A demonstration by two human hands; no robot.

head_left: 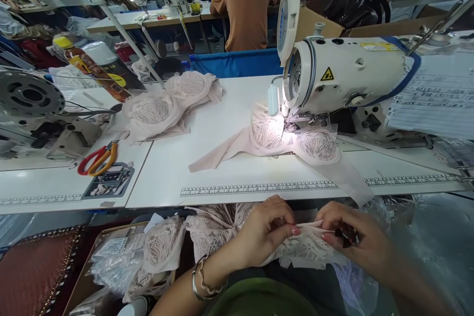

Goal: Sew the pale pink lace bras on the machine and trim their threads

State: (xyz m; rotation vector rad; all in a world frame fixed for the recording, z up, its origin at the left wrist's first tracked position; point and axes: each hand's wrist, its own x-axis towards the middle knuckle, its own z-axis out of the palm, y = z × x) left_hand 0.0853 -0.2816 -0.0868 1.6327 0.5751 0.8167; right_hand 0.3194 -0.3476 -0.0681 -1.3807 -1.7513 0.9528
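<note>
My left hand and my right hand are close together below the table's front edge, both pinching a pale pink lace garment piece that lies in my lap. A thin strip of the fabric is stretched between my fingertips. My right hand also holds a small dark tool in its fingers. A metal bangle circles my left wrist. Another pink lace bra lies under the needle of the white sewing machine, lit by its lamp.
A pile of finished lace bras sits at the table's back left. Red-and-orange scissors lie on the left table. A cardboard box of bagged lace pieces stands at lower left. A person in an orange shirt works beyond.
</note>
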